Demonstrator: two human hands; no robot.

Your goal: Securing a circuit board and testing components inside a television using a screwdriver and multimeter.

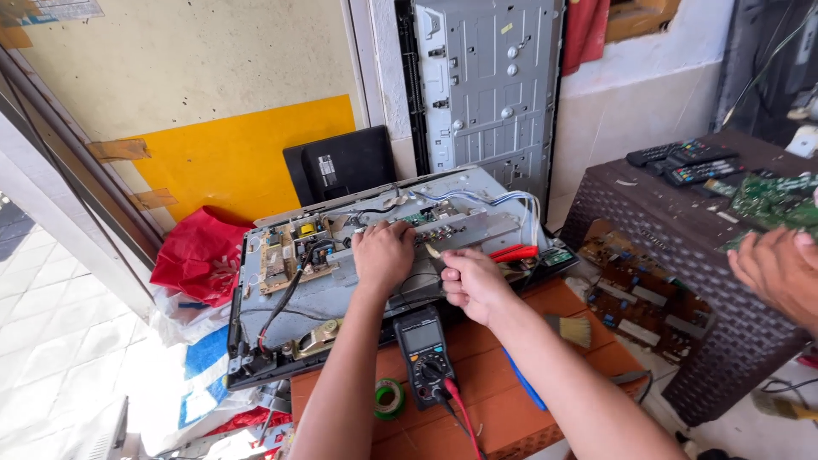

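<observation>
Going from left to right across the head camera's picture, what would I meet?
Red bag → open television back → left hand → right hand → red-handled pliers → brush → wicker table → another person's hand.

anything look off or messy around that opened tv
The opened TV sits tilted, its near corner hanging past the orange table. A bare circuit board leans against the wicker stand down by the floor.

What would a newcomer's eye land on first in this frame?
Most likely the opened flat-screen set lying back-up at centre, circuit boards bared, with the left hand and right hand on it. Just below sits a dark multimeter on the orange table. At the right edge, another person's hand rests on a brown wicker stand.
</observation>
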